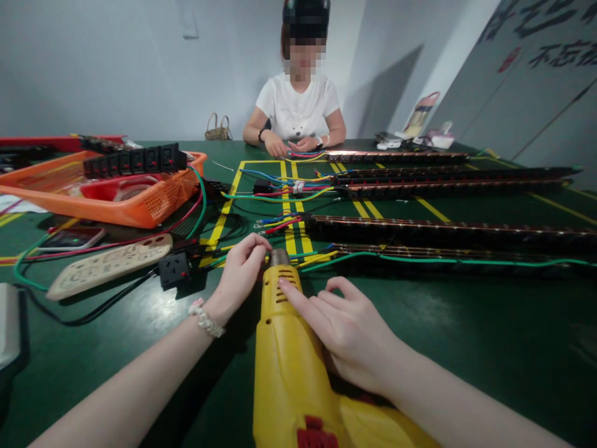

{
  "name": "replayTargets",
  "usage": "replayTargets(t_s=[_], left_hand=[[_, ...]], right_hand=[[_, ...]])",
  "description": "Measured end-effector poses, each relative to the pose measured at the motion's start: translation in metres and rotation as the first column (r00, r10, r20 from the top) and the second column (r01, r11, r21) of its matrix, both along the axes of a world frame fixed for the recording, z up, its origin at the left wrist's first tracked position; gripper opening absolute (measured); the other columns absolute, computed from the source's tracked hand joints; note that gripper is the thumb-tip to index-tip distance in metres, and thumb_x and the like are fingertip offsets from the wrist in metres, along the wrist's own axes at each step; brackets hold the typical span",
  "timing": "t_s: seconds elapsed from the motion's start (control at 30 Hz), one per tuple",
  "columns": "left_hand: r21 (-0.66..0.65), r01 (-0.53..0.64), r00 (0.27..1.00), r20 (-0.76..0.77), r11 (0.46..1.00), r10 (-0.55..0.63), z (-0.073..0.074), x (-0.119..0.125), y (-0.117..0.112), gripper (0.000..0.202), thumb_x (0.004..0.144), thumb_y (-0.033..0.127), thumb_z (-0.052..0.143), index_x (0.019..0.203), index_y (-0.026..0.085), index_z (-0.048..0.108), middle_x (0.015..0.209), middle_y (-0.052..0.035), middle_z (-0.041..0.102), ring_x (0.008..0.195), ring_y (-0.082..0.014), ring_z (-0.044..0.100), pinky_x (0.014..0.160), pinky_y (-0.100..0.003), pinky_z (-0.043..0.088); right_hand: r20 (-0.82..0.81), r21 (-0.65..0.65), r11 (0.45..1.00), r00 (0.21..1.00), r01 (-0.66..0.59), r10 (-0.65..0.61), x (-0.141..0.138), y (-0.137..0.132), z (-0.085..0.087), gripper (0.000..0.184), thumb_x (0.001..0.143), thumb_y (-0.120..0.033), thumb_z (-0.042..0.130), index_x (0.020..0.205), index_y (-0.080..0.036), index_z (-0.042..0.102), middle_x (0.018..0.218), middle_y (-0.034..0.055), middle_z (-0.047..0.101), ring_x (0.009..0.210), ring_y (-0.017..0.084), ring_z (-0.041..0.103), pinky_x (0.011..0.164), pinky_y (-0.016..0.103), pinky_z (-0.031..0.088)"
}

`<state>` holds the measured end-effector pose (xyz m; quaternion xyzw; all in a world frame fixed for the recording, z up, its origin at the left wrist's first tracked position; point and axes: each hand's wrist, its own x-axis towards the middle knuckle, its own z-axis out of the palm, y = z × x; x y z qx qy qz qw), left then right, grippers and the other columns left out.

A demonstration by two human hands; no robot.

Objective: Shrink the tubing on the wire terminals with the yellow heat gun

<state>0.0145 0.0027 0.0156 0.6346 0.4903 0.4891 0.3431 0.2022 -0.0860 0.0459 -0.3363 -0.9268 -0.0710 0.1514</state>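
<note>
Left hand (242, 266): pinched, contents hidden. Right hand (352, 330): index on gun (288, 361), grip unclear. Likely heating; next calls for steady wires (321, 257) past fingers.

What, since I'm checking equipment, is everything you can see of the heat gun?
The heat gun has a yellow, plastic-looking body, slotted vents, a grey metallic nozzle and a red rear part. It points away, nozzle toward the wires. The right hand touches the vents with its index finger; the left hand is beside the nozzle, contact unclear. Its power state doesn't show.
</note>
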Motion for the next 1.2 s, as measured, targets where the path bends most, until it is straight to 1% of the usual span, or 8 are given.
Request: replayTargets(t_s=[0.2, 0.37, 0.57, 0.83, 0.97, 1.07, 1.13, 1.2], left_hand=[[-0.052, -0.001, 1.000, 0.014, 0.999, 0.002, 0.001, -0.001, -0.001, 0.013, 0.077, 0.023, 0.047, 0.071, 0.018, 0.057, 0.062, 0.0018, 0.053, 0.057, -0.0121, 0.049, 0.047, -0.020, 0.036], [-0.037, -0.001, 1.000, -0.017, 0.999, 0.000, 0.000, -0.001, 0.000, 0.016, 0.078, 0.021, 0.045, 0.079, 0.018, 0.061, 0.069, -0.0008, 0.062, 0.068, -0.0154, 0.059, 0.057, -0.023, 0.043], [0.043, -0.005, 0.989, -0.149, 0.999, 0.011, -0.001, 0.000, -0.002, 0.020, 0.079, 0.019, 0.047, 0.090, 0.017, 0.064, 0.073, -0.0013, 0.064, 0.066, -0.0150, 0.058, 0.058, -0.024, 0.041], [0.056, 0.035, 0.985, -0.171, 0.998, -0.025, -0.003, -0.001, -0.001, 0.021, 0.081, 0.019, 0.045, 0.096, 0.017, 0.060, 0.085, -0.0034, 0.065, 0.069, -0.0145, 0.058, 0.061, -0.025, 0.043], [0.089, 0.046, 0.990, -0.140, 0.995, -0.033, -0.003, 0.000, -0.001, 0.018, 0.084, 0.022, 0.046, 0.096, 0.018, 0.059, 0.086, -0.0032, 0.064, 0.074, -0.0150, 0.059, 0.066, -0.025, 0.044], [0.100, 0.054, 0.995, -0.094, 0.994, -0.045, -0.003, 0.000, -0.002, 0.018, 0.087, 0.026, 0.046, 0.096, 0.018, 0.058, 0.088, -0.0031, 0.063, 0.079, -0.0153, 0.060, 0.070, -0.025, 0.045], [0.094, 0.046, 0.998, -0.052, 0.994, -0.041, -0.003, 0.001, -0.002, 0.019, 0.088, 0.029, 0.047, 0.099, 0.018, 0.058, 0.085, -0.0027, 0.063, 0.078, -0.0148, 0.060, 0.068, -0.024, 0.045], [0.080, 0.039, 0.999, 0.003, 0.996, -0.039, -0.003, 0.002, -0.002, 0.021, 0.087, 0.030, 0.050, 0.102, 0.018, 0.057, 0.082, -0.0024, 0.062, 0.076, -0.0144, 0.060, 0.067, -0.024, 0.046]], right_hand=[[0.004, -0.006, 1.000, 1.000, 0.004, -0.004, 0.000, -0.001, -0.002, 0.061, 0.080, -0.005, 0.037, 0.140, 0.000, 0.028, 0.080, 0.0065, 0.065, 0.070, 0.019, 0.054, 0.077, 0.039, 0.035], [-0.004, 0.020, 1.000, 1.000, 0.012, -0.012, 0.006, -0.003, -0.004, 0.063, 0.077, -0.002, 0.038, 0.140, -0.001, 0.029, 0.079, 0.0057, 0.065, 0.069, 0.019, 0.055, 0.075, 0.038, 0.037], [-0.006, 0.028, 0.999, 0.999, 0.038, -0.038, 0.018, -0.004, -0.002, 0.066, 0.076, -0.002, 0.037, 0.141, -0.003, 0.027, 0.078, 0.0054, 0.065, 0.069, 0.019, 0.056, 0.073, 0.039, 0.039], [-0.004, 0.100, 0.988, 0.993, 0.120, -0.120, 0.050, -0.015, 0.000, 0.068, 0.076, 0.000, 0.035, 0.143, -0.008, 0.025, 0.078, 0.0038, 0.064, 0.067, 0.018, 0.056, 0.074, 0.039, 0.041], [-0.046, 0.097, 0.981, 0.985, 0.168, -0.164, 0.062, -0.018, -0.001, 0.071, 0.077, 0.001, 0.035, 0.145, -0.014, 0.023, 0.080, 0.0032, 0.065, 0.066, 0.017, 0.057, 0.075, 0.039, 0.042], [-0.050, 0.082, 0.981, 0.984, 0.177, -0.173, 0.063, -0.018, -0.001, 0.073, 0.076, 0.001, 0.034, 0.146, -0.015, 0.021, 0.085, 0.0046, 0.067, 0.068, 0.017, 0.058, 0.076, 0.039, 0.043], [-0.025, 0.063, 0.981, 0.983, 0.181, -0.179, 0.061, -0.018, 0.000, 0.077, 0.074, 0.002, 0.034, 0.147, -0.016, 0.016, 0.082, 0.0034, 0.067, 0.066, 0.018, 0.057, 0.074, 0.038, 0.044], [0.013, 0.026, 0.978, 0.978, 0.208, -0.208, 0.059, -0.017, 0.001, 0.084, 0.071, 0.000, 0.035, 0.148, -0.014, 0.006, 0.073, 0.0015, 0.065, 0.059, 0.018, 0.054, 0.066, 0.035, 0.045]])
